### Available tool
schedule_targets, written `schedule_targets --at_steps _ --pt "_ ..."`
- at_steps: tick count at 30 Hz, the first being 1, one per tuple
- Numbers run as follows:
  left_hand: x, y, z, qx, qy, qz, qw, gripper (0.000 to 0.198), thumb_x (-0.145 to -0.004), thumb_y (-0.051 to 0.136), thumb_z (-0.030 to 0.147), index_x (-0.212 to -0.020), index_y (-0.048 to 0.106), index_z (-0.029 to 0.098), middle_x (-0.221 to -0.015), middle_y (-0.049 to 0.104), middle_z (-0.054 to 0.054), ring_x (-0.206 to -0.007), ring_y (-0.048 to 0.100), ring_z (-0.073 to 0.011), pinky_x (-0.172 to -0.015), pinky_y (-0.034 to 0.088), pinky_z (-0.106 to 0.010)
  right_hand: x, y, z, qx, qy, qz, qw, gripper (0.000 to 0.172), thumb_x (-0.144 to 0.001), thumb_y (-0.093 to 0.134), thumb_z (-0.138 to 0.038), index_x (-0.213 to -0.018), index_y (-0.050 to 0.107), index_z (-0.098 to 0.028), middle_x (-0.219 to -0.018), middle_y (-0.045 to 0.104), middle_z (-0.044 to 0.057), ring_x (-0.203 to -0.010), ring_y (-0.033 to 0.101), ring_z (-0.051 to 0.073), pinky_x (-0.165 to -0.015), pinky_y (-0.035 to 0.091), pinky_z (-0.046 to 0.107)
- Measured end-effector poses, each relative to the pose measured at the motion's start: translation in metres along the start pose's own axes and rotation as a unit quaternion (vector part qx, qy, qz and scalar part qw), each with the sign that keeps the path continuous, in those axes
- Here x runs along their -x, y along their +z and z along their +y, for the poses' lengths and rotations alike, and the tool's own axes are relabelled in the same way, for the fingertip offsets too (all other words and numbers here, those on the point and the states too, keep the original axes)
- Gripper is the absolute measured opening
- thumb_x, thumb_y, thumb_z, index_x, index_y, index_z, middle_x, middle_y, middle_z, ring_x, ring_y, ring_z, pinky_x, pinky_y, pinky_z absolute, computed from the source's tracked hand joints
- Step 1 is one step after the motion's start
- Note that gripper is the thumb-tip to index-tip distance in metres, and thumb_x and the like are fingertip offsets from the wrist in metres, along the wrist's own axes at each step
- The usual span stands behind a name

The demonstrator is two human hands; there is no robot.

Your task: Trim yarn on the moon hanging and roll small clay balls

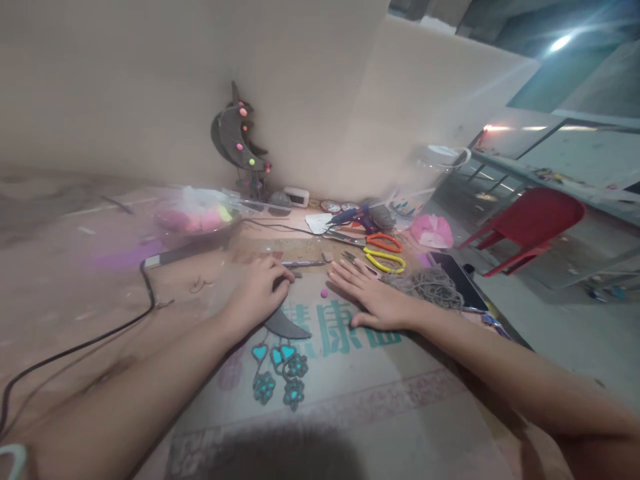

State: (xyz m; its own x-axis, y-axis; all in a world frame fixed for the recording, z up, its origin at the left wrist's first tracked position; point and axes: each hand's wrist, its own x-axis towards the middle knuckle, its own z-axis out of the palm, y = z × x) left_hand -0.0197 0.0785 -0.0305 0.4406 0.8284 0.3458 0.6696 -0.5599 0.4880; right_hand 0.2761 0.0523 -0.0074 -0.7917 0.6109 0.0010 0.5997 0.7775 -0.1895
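My right hand (pixel 373 293) lies flat on the printed board (pixel 350 387), its fingers spread beside the yellow-handled pliers (pixel 385 261). Bent over the upper part of a grey crescent (pixel 287 327) is my left hand (pixel 263 287), its thumb and fingers curved and apart near a thin pen-like tool (pixel 307 265). Whether it touches the crescent cannot be made out. Teal hearts (pixel 283 353) and grey-edged flowers (pixel 293 392) hang below the crescent on the board. A small pink ball (pixel 324 293) sits between my hands.
Orange-handled scissors (pixel 384 242), a blue glue gun (pixel 347 217), grey yarn (pixel 437 287) and a phone (pixel 460 283) lie at the right. A bag of coloured balls (pixel 193 213) and a black cable (pixel 153 300) are left. Another decorated crescent (pixel 235 140) stands against the wall.
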Motion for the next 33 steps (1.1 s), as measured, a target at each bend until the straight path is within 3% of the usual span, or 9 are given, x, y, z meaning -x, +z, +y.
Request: schedule_targets --at_steps 3,6,10,13,17,21,25,29,33 --pt "-0.001 0.0 0.0 0.002 -0.002 0.0 1.0 0.02 -0.088 0.051 0.022 -0.087 0.071 0.02 -0.093 0.064 -0.006 -0.096 0.058 -0.0252 -0.089 0.046 -0.041 0.006 0.006 -0.02 -0.009 -0.025 -0.019 0.999 0.095 -0.088 0.057 -0.064 -0.16 0.012 -0.02 -0.165 0.011 0.016 -0.153 0.0 0.033 -0.12 0.001 0.062" --pt "0.0 0.001 -0.001 0.009 0.002 0.002 1.0 0.021 -0.089 0.05 0.023 -0.087 0.071 0.02 -0.093 0.063 -0.007 -0.096 0.059 -0.0248 -0.088 0.046 -0.041 -0.014 0.011 -0.035 -0.018 -0.056 -0.021 0.998 0.091 -0.091 0.053 -0.063 -0.16 0.013 -0.019 -0.166 0.011 0.014 -0.154 -0.003 0.03 -0.122 -0.001 0.058" --pt "0.002 0.001 -0.003 0.014 0.006 0.0 1.0 0.022 -0.09 0.049 0.024 -0.089 0.07 0.019 -0.094 0.062 -0.007 -0.097 0.058 -0.0246 -0.089 0.046 -0.04 -0.034 0.003 -0.026 -0.038 -0.04 0.067 0.996 0.088 -0.094 0.04 -0.068 -0.16 0.01 -0.018 -0.166 0.008 0.017 -0.154 -0.001 0.029 -0.122 0.0 0.058" --pt "0.001 0.001 -0.003 0.013 0.005 -0.003 1.0 0.022 -0.089 0.049 0.023 -0.089 0.071 0.018 -0.094 0.062 -0.008 -0.097 0.058 -0.0252 -0.09 0.046 -0.041 -0.023 -0.011 -0.014 -0.086 0.008 0.177 0.98 0.077 -0.098 0.032 -0.065 -0.16 0.014 -0.024 -0.165 0.019 0.015 -0.154 0.013 0.028 -0.122 0.01 0.058" --pt "0.0 0.0 -0.002 0.009 0.001 -0.003 1.0 0.022 -0.089 0.05 0.024 -0.089 0.071 0.019 -0.093 0.062 -0.007 -0.096 0.058 -0.0255 -0.09 0.046 -0.041 0.007 -0.021 -0.007 -0.083 0.093 0.248 0.961 0.051 -0.099 0.048 -0.048 -0.145 0.048 -0.028 -0.145 0.053 0.014 -0.135 0.048 0.028 -0.112 0.038 0.052" --pt "0.0 -0.001 0.0 -0.001 -0.004 -0.005 1.0 0.023 -0.089 0.051 0.025 -0.089 0.073 0.019 -0.092 0.062 -0.008 -0.097 0.058 -0.0263 -0.091 0.046 -0.041 0.019 -0.009 -0.004 -0.043 0.114 0.224 0.967 0.033 -0.095 0.058 -0.041 -0.118 0.07 -0.02 -0.114 0.065 0.015 -0.108 0.062 0.028 -0.095 0.05 0.048" --pt "0.001 -0.002 0.002 -0.011 0.002 -0.001 1.0 0.023 -0.089 0.05 0.025 -0.09 0.072 0.018 -0.091 0.061 -0.007 -0.097 0.057 -0.0254 -0.091 0.045 -0.04 0.01 0.005 0.001 -0.077 0.094 0.177 0.977 0.029 -0.092 0.065 -0.034 -0.116 0.071 -0.019 -0.099 0.067 0.011 -0.093 0.063 0.023 -0.084 0.053 0.04" --pt "-0.001 -0.001 -0.001 -0.016 0.004 -0.003 1.0 0.023 -0.089 0.05 0.024 -0.089 0.072 0.018 -0.092 0.062 -0.007 -0.096 0.057 -0.0244 -0.09 0.046 -0.039 0.0 0.011 0.004 -0.101 0.096 0.181 0.974 0.018 -0.091 0.066 -0.026 -0.106 0.074 -0.019 -0.091 0.066 0.008 -0.084 0.062 0.019 -0.078 0.051 0.032" --pt "0.0 -0.006 0.004 -0.025 0.002 -0.003 1.0 0.022 -0.09 0.051 0.025 -0.09 0.072 0.017 -0.094 0.064 -0.008 -0.097 0.058 -0.0252 -0.09 0.046 -0.041 -0.001 0.005 -0.014 -0.129 0.112 0.209 0.963 0.011 -0.091 0.067 -0.027 -0.09 0.072 -0.017 -0.082 0.067 0.005 -0.076 0.06 0.016 -0.07 0.048 0.028"
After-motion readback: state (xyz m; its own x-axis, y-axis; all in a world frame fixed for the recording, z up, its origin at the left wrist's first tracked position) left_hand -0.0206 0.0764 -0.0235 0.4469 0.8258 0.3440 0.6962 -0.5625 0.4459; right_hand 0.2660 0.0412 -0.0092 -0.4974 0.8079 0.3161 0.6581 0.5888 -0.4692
